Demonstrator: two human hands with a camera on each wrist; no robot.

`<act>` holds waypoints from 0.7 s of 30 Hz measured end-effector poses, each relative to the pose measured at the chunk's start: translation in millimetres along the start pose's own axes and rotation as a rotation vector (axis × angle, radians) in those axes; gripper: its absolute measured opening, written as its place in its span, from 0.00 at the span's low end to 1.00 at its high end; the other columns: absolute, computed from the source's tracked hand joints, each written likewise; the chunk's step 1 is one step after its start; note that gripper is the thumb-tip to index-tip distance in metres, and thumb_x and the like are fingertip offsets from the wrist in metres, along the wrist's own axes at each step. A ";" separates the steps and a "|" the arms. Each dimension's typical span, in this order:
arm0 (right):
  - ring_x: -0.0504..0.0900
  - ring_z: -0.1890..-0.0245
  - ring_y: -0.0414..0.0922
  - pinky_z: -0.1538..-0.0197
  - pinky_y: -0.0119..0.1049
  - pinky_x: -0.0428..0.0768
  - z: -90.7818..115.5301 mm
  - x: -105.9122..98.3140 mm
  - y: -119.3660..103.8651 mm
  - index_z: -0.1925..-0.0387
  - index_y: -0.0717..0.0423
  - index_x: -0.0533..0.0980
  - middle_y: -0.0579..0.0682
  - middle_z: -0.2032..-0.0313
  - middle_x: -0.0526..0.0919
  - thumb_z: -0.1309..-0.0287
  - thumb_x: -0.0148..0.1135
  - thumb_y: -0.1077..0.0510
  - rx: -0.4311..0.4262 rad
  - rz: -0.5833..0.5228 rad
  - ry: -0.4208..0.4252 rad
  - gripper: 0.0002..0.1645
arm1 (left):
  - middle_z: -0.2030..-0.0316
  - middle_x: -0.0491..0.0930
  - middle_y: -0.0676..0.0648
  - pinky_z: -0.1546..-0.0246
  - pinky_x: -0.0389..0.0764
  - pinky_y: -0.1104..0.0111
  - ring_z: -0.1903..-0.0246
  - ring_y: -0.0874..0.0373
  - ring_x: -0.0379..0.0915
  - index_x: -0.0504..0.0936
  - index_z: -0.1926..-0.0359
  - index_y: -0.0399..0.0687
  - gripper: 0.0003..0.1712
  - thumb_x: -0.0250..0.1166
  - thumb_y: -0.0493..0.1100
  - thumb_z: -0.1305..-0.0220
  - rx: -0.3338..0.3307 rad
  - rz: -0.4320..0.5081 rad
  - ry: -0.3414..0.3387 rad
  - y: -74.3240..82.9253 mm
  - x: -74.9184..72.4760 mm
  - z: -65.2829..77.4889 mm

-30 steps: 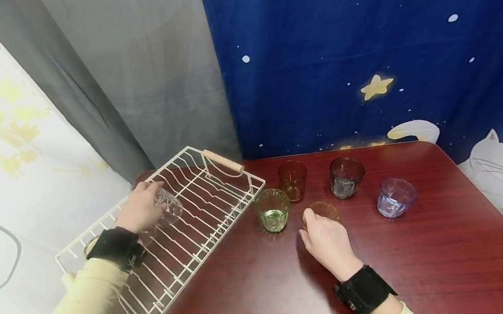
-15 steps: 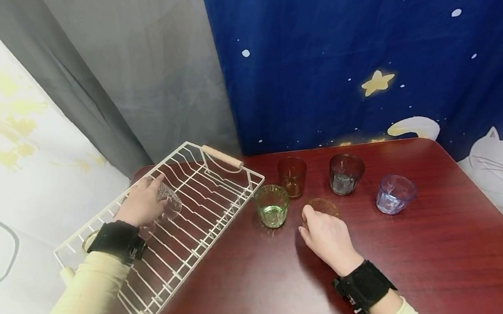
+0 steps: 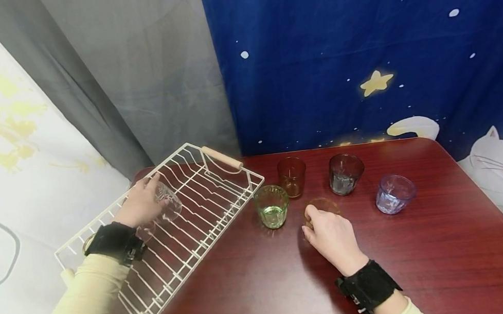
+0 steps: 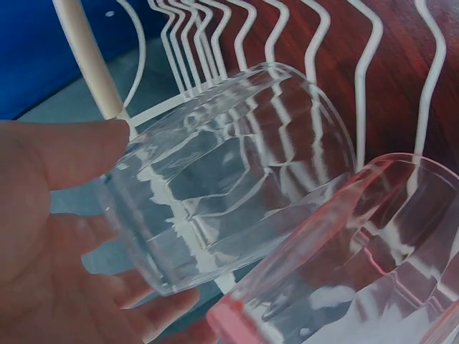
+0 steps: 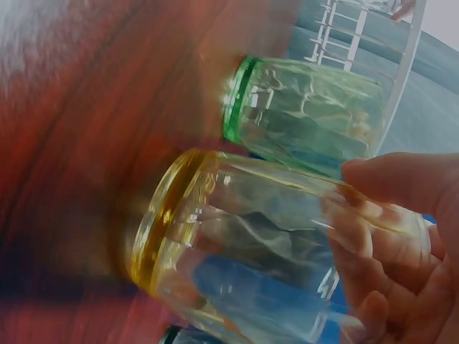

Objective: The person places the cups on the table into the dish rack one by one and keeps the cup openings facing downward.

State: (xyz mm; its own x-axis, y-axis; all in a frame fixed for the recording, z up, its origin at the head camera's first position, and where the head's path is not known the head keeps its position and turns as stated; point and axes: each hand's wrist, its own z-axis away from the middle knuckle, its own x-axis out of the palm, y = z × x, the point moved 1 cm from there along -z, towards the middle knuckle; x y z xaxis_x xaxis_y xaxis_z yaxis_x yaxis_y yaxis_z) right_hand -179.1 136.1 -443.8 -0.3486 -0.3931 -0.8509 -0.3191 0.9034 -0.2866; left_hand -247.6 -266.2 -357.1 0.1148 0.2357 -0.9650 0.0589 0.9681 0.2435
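My left hand [image 3: 141, 203] is over the white wire dish rack, beside a clear glass [image 4: 229, 179] lying tilted in it. In the left wrist view the thumb tip is at the edge of the glass's base, and the spread fingers lie behind and below it. A pink-tinted glass [image 4: 373, 251] leans next to the clear one. On the right, my right hand [image 3: 332, 236] pinches a yellow glass [image 5: 244, 236] by its rim, low over the table, thumb on the near side and fingers seen through the glass. A green glass [image 3: 273, 207] stands just left of it.
The dish rack [image 3: 262, 178] with its wooden handle [image 3: 222, 157] stands slantwise at the table's left. Behind the right hand are an amber glass [image 3: 292, 177], a dark grey glass [image 3: 345, 174] and a bluish-purple glass [image 3: 395, 194]. Curtains hang behind the table.
My left hand's fingers have loosened and spread a little at the clear glass. My right hand and the yellow glass have shifted slightly to the right.
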 end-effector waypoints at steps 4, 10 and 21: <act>0.79 0.82 0.50 0.82 0.42 0.70 -0.8 -6.2 2.2 0.75 0.49 0.70 0.43 0.83 0.76 0.57 0.75 0.58 0.025 -0.006 -0.012 0.18 | 0.32 0.51 0.19 0.35 0.58 0.33 0.35 0.19 0.50 0.50 0.26 0.31 0.46 0.61 0.48 0.34 0.024 -0.006 0.033 -2.4 -1.5 1.3; 0.81 0.81 0.51 0.82 0.45 0.72 -1.7 -18.6 2.7 0.73 0.50 0.73 0.46 0.82 0.80 0.55 0.75 0.58 0.045 -0.027 0.005 0.15 | 0.33 0.57 0.23 0.33 0.59 0.37 0.34 0.24 0.55 0.56 0.28 0.30 0.41 0.60 0.46 0.34 0.047 0.021 0.115 4.1 -6.3 6.6; 0.82 0.76 0.44 0.76 0.43 0.76 -6.4 -50.1 -0.6 0.69 0.50 0.76 0.45 0.76 0.85 0.50 0.73 0.55 0.060 -0.104 0.060 0.11 | 0.35 0.66 0.31 0.33 0.64 0.43 0.34 0.36 0.62 0.65 0.31 0.37 0.31 0.57 0.45 0.32 0.132 0.143 0.201 36.5 -21.3 21.2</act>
State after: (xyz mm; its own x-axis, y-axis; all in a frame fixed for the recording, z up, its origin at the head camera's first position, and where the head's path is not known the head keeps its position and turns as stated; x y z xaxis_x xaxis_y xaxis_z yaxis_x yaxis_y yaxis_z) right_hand -167.2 154.2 -398.2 -0.3695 -0.4928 -0.7878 -0.3032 0.8653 -0.3990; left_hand -226.9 -237.6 -325.6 -0.0667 0.3942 -0.9166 0.1861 0.9074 0.3767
